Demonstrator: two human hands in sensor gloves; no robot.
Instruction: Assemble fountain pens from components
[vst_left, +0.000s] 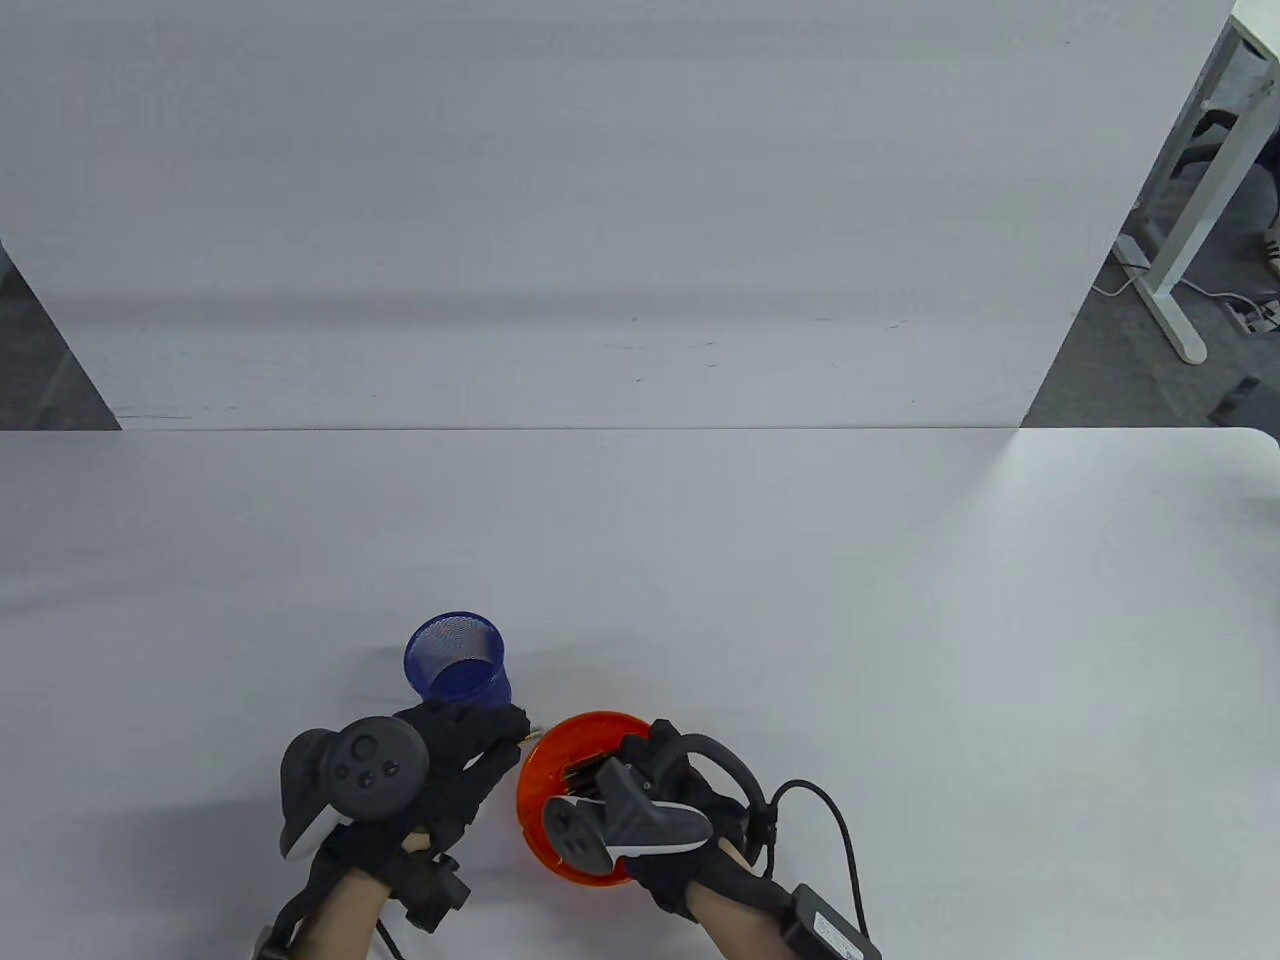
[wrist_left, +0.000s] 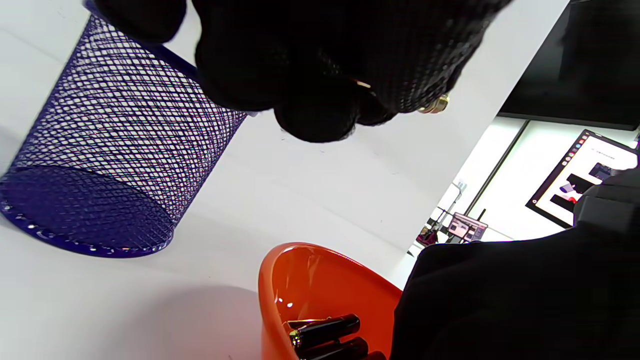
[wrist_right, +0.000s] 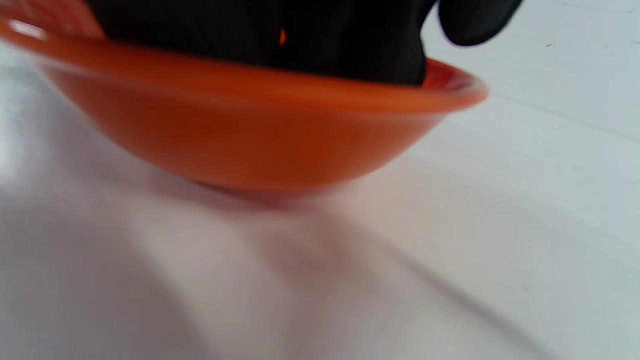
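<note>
An orange bowl (vst_left: 560, 760) sits near the table's front edge and holds several black pen parts (wrist_left: 325, 332). My right hand (vst_left: 640, 765) reaches down into the bowl (wrist_right: 260, 135); its fingertips are hidden inside, so whether they hold anything cannot be told. My left hand (vst_left: 495, 735) is just left of the bowl, fingers curled around a pen part with a gold threaded end (wrist_left: 434, 105) that sticks out toward the bowl (wrist_left: 310, 280). A blue mesh pen cup (vst_left: 457, 670) stands upright just behind my left hand; it also shows in the left wrist view (wrist_left: 115, 160).
A white panel (vst_left: 600, 200) stands along the table's far edge. A black cable and box (vst_left: 825, 920) trail from my right wrist at the front edge. A desk leg (vst_left: 1180, 250) stands off the table at far right.
</note>
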